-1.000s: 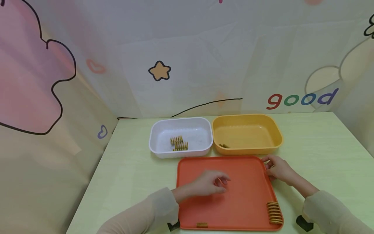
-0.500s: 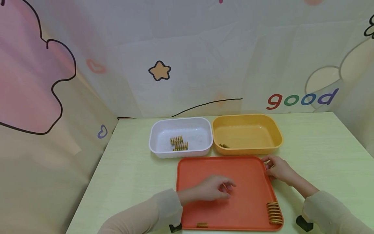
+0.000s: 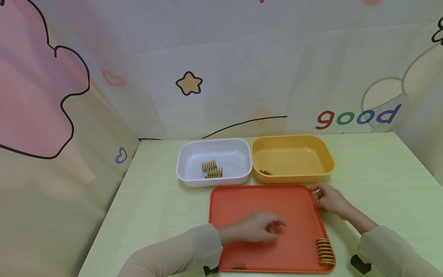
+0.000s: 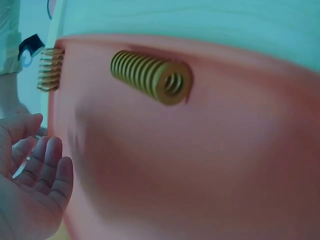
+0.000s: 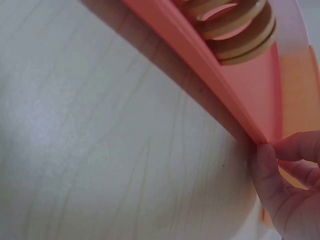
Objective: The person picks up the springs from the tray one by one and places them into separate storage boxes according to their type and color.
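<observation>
An orange-red tray (image 3: 256, 202) lies on the table. My right hand (image 3: 331, 200) pinches its rim near the far right corner; the right wrist view shows thumb and fingertips (image 5: 265, 155) at that edge. Over the middle of the tray hovers my left hand (image 3: 259, 227), fingers loosely bent and holding nothing. A large, widely coiled brass-coloured spring (image 3: 325, 252) rests along the tray's right side. Near the front left edge lies a smaller, tightly coiled spring (image 3: 239, 266), seen end-on and larger in the left wrist view as a gold spring (image 4: 150, 77).
Behind the tray stand a white bin (image 3: 238, 180) with several gold springs (image 3: 214, 172), and beside it a yellow bin (image 3: 294, 179) with small thin springs (image 3: 265, 172) in its near left corner. The pale wood table (image 3: 149, 215) backs onto a printed curtain (image 3: 242, 77).
My left hand has drifted right and slightly toward the near side over the tray. The right hand stays at the rim, and the springs and bins have not moved.
</observation>
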{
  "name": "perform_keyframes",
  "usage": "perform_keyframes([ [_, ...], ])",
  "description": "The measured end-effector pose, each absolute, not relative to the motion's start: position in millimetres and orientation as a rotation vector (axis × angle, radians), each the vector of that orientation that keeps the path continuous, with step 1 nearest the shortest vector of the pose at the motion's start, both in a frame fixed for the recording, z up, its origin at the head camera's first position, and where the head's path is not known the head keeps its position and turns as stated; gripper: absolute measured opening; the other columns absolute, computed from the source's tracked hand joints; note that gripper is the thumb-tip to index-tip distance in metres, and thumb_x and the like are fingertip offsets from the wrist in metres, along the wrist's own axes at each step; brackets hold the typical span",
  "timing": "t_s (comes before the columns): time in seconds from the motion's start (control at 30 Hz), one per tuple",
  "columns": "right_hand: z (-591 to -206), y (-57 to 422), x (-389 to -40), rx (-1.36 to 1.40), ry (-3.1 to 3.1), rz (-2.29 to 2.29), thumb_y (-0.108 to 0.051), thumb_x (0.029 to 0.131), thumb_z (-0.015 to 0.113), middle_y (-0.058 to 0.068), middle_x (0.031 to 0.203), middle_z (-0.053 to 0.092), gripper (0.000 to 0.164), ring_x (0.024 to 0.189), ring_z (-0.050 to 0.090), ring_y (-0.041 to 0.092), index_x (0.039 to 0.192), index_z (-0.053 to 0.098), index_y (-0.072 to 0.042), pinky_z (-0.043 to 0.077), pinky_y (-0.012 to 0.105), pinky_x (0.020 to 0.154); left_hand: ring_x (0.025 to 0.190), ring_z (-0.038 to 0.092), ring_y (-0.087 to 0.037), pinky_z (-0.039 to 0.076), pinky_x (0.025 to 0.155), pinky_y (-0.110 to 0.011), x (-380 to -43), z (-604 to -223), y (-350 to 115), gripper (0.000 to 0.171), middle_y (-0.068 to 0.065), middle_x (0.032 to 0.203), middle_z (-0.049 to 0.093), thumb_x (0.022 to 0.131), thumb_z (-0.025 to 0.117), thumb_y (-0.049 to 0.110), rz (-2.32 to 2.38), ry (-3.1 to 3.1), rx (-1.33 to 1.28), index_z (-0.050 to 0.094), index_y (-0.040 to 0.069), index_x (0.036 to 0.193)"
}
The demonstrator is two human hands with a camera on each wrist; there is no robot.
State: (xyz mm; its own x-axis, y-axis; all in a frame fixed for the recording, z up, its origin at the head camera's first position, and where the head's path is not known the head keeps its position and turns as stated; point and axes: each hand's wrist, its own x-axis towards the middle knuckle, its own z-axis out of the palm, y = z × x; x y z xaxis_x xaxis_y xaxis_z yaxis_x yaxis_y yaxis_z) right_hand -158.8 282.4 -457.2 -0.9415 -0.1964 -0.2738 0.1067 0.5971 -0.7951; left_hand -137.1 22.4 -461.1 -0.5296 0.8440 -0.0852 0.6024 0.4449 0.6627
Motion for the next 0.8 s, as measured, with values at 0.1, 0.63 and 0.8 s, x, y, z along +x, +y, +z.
perform_keyframes([
  [0.1,-457.2,282.5,-158.7,-0.075,2.495,-1.270,0.009,0.074,0.052,0.015,0.081,0.048,0.038,0.059,0.050,0.017,0.110,0.042,0.012,0.049,0.029,0.050,0.074,0.055,0.007,0.039,0.068,-0.002,-134.1,-460.5,25.0,0.034,0.004,0.101,0.063,0.078,0.063,0.013,0.786,2.294,1.249,0.058,0.012,0.112],
  [0.63,-458.3,283.0,-158.8,-0.086,2.513,-1.260,0.009,0.074,0.052,0.015,0.082,0.049,0.037,0.060,0.049,0.017,0.110,0.043,0.012,0.049,0.029,0.051,0.079,0.053,0.006,0.037,0.069,-0.002,-129.7,-455.0,40.6,0.035,0.006,0.105,0.060,0.081,0.062,0.019,0.707,2.230,1.272,0.056,0.015,0.116],
  [0.8,-458.2,282.9,-158.5,-0.090,2.521,-1.258,0.009,0.074,0.052,0.015,0.081,0.049,0.037,0.060,0.049,0.017,0.110,0.043,0.012,0.049,0.029,0.050,0.082,0.051,0.006,0.036,0.070,-0.002,-128.6,-459.1,47.6,0.036,0.008,0.107,0.059,0.081,0.062,0.020,0.679,2.231,1.314,0.055,0.017,0.116],
])
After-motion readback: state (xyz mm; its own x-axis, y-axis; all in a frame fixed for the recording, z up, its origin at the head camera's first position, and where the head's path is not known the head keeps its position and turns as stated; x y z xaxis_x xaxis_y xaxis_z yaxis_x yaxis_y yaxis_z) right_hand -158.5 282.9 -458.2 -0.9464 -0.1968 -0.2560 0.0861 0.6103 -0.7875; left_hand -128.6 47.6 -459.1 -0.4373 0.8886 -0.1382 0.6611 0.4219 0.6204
